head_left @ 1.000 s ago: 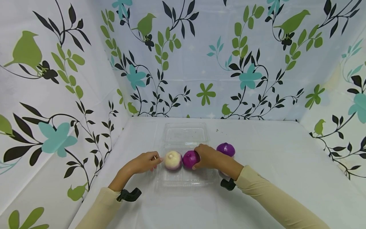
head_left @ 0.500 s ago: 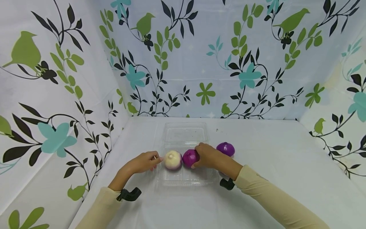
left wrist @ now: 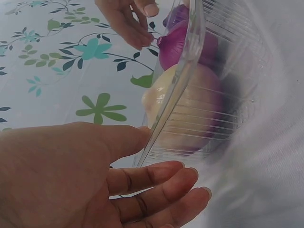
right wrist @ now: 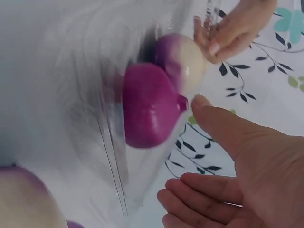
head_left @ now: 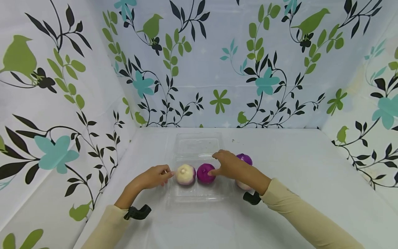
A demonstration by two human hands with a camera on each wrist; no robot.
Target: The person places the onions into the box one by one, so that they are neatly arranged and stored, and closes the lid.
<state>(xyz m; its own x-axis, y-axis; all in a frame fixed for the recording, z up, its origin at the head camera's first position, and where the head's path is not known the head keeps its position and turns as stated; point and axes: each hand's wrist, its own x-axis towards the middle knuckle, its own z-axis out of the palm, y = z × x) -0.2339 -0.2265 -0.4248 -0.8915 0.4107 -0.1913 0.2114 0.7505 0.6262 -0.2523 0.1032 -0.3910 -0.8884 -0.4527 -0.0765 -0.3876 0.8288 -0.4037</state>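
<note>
A clear plastic clamshell container lies unfolded on the table, lid toward the back. In its near half sit a white-and-purple onion on the left and a magenta-purple onion beside it. My left hand pinches the container's left rim, thumb at the edge and fingers outside the wall, as the left wrist view shows. My right hand hovers at the right of the magenta onion, fingers spread and holding nothing. Its thumb overlaps that onion in the head view; in the right wrist view the thumb stands just off the stem.
Right of the container, partly behind my right hand and forearm, are another purple onion and a pale one. The container's lid lies flat behind the onions. A patterned cloth rises behind the white table.
My right hand has let go of the magenta onion, spread its fingers and moved slightly up and right. The left hand stays at the rim. The head view has shifted slightly.
</note>
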